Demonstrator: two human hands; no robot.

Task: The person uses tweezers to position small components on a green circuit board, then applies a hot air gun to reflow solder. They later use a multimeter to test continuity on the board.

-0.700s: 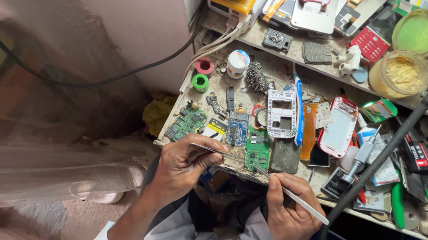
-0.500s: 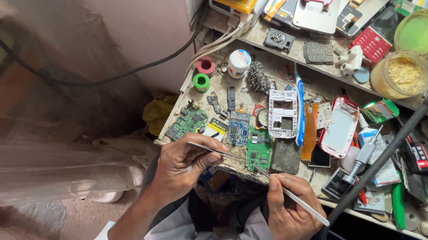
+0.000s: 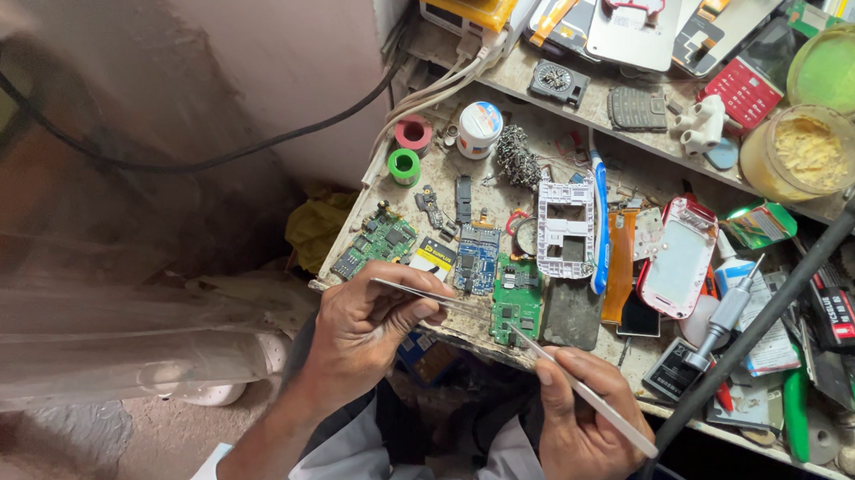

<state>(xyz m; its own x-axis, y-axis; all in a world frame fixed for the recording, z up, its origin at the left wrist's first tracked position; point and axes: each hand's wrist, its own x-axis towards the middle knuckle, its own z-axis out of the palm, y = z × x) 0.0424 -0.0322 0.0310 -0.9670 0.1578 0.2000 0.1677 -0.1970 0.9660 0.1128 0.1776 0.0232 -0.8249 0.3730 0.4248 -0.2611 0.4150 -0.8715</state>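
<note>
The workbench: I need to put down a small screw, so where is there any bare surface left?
A narrow bare strip of the gritty workbench lies between the green tape roll and the black connector strip. Everything rightward is crowded: white phone frame, green circuit board, red-edged phone shell. Both hands fill the front edge.

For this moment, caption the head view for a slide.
Left hand and right hand each hold a slim metal tool over a green circuit board on a cluttered workbench.

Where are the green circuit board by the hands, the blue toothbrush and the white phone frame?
Green circuit board (image 3: pixel 517 311), head view, middle of the board.
Blue toothbrush (image 3: pixel 602 227), head view, mid-handle.
White phone frame (image 3: pixel 552 229), head view, left side rail.
</note>
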